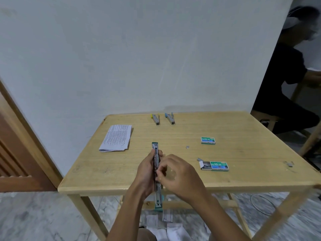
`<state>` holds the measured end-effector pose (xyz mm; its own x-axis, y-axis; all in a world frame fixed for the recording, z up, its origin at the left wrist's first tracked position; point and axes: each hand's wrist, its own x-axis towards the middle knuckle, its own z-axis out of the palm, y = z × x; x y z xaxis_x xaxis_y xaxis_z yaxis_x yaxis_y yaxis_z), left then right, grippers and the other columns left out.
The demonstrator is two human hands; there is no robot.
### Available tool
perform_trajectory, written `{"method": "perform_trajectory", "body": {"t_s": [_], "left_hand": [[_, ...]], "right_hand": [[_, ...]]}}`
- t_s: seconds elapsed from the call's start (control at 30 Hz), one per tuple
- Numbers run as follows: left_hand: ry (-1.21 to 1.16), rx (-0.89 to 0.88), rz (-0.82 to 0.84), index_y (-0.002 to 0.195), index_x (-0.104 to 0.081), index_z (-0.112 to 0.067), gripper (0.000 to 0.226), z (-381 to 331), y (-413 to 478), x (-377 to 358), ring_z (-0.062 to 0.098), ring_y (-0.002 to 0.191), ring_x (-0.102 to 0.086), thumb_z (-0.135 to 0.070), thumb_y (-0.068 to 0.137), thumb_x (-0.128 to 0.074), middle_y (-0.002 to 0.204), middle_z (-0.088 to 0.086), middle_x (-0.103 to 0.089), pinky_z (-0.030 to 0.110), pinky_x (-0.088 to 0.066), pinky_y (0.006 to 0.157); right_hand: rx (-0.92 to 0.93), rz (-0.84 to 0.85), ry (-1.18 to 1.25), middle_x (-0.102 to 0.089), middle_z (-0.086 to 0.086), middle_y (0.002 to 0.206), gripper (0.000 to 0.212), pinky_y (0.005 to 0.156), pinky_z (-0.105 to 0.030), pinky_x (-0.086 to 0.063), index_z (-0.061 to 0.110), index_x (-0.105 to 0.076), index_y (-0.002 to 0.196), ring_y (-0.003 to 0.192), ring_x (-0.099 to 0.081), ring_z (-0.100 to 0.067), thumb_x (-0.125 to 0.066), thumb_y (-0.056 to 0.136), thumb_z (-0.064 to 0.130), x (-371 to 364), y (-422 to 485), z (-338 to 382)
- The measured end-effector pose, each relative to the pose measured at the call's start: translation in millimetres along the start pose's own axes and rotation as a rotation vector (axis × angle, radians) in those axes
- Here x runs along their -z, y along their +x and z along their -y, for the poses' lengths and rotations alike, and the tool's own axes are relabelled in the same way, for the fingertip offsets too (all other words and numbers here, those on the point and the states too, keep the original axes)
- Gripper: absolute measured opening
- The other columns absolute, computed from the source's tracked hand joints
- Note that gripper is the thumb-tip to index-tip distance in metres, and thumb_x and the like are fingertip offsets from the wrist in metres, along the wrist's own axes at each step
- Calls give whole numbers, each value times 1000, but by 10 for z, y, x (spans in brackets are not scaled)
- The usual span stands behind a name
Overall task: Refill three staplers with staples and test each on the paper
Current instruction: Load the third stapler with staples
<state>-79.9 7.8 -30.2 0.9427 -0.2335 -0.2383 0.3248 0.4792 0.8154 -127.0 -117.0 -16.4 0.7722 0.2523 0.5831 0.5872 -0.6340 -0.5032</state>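
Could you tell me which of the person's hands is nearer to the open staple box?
The right hand. It is just left of the open staple box, fingers at the teal stapler; the left hand grips that stapler from its far side, farther from the box.

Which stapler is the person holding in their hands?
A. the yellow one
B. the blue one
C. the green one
C: the left hand grips the green stapler and the right hand pinches at it, while the yellow stapler and the blue stapler lie at the far side of the table.
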Motion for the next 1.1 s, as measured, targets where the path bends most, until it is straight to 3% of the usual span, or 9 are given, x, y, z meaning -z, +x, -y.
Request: {"method": "perform_trajectory", "body": {"t_s": [0.1, 0.23, 0.33, 0.47, 0.57, 0.67, 0.8, 0.97, 1.1], "left_hand": [[-24, -10, 6, 84, -67, -17, 36, 11, 19, 16, 14, 65, -46, -45, 96, -49, 71, 1, -55, 29, -36, 65], [100, -13, 37, 80, -68, -13, 46, -13, -33, -20, 12, 52, -34, -45, 99, -42, 63, 2, -50, 22, -25, 41], [133, -46, 77, 82, -71, -14, 48, -17, -63, -42, 14, 53, -33, -47, 100, -41, 69, 7, -42, 22, -25, 39], [187, -79, 92, 97, -76, -12, 50, -19, -76, -63, 17, 56, -33, -45, 102, -38, 71, 9, -48, 24, -24, 42], [190, -84, 95, 95, -76, -13, 49, -13, -80, -60, 16, 55, -35, -38, 103, -35, 68, 8, -52, 25, -23, 43], [162, -72, 71, 106, -70, -6, 46, -1, -71, -52, 13, 49, -39, -32, 102, -32, 66, 6, -58, 24, -24, 42], [128, -44, 47, 110, -66, 0, 44, 14, -36, -30, 14, 47, -34, -29, 100, -35, 68, 11, -46, 24, -25, 41], [94, -31, 50, 117, -66, -8, 41, -2, -55, -36, 16, 54, -45, -26, 100, -34, 91, 12, -71, 23, -28, 40], [78, -22, 68, 122, -62, -6, 40, -27, -94, -79, 11, 46, -50, -23, 101, -33, 82, 9, -72, 21, -29, 38]], "right_hand": [[-15, -16, 96, -60, 11, 81, 4, 70, -33, -50, 21, -61, 82, 79, -58, -9, -63, 84, 24, -50, -79, 20], [-246, -64, 173, -57, 18, 100, 36, 83, -26, -51, 33, -62, 119, 97, -57, -3, -49, 89, 50, -109, 35, -21], [-358, -31, 248, -49, 19, 108, 54, 82, -32, -58, 41, -49, 137, 99, -61, -6, -42, 89, 65, -189, 142, -36], [-426, -41, 265, -39, 20, 107, 53, 68, -36, -62, 42, -49, 137, 89, -65, -12, -44, 90, 67, -237, 204, -51], [-435, -39, 264, -37, 23, 108, 53, 66, -36, -62, 40, -53, 136, 88, -65, -15, -45, 90, 66, -247, 206, -82], [-417, -39, 233, -37, 25, 110, 65, 69, -37, -61, 42, -53, 133, 90, -65, -16, -36, 83, 78, -271, 178, -81], [-438, -43, 220, -37, 27, 111, 80, 74, -39, -60, 43, -52, 133, 93, -66, -17, -25, 74, 89, -278, 163, -103], [-389, 4, 100, -37, 20, 106, 72, 78, -38, -56, 40, -56, 133, 93, -66, -15, -23, 84, 79, -254, 75, -102], [-332, -2, 60, -37, 22, 104, 62, 76, -37, -56, 35, -59, 132, 94, -63, -10, -25, 91, 67, -235, 7, -126]]}}
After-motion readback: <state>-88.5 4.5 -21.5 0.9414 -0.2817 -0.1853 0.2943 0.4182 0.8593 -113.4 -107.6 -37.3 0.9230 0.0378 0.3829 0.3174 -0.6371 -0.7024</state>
